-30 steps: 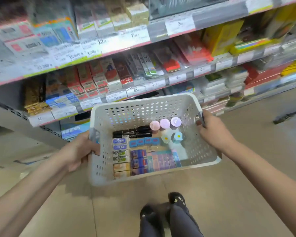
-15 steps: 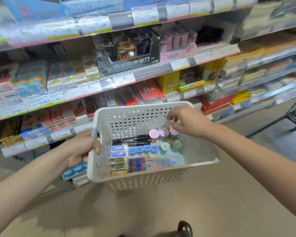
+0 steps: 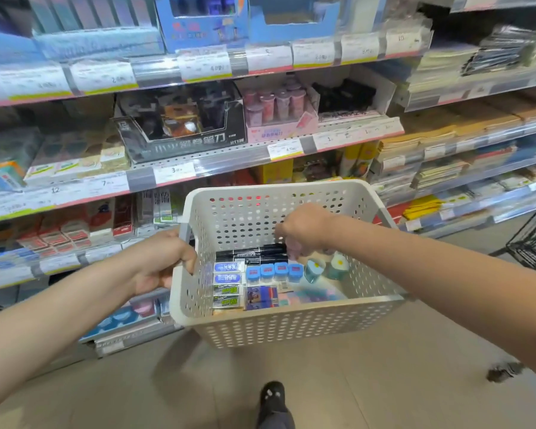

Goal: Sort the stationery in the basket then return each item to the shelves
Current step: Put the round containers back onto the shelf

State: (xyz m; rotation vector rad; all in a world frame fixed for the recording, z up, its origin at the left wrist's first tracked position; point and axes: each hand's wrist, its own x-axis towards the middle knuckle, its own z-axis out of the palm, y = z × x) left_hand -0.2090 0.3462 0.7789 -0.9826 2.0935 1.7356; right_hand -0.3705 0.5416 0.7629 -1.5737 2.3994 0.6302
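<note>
Two hands: both at one white basket, held in front of shop shelves.
Right hand: reaches down inside the basket, fingers curled over something pinkish near the far wall; what it holds cannot be told.
Left hand: clenched on the basket's left rim.
Basket contents: black boxes, blue-capped tubs, teal bottles, eraser packs.
Shelf behind: pink tubes in a display box.
</note>
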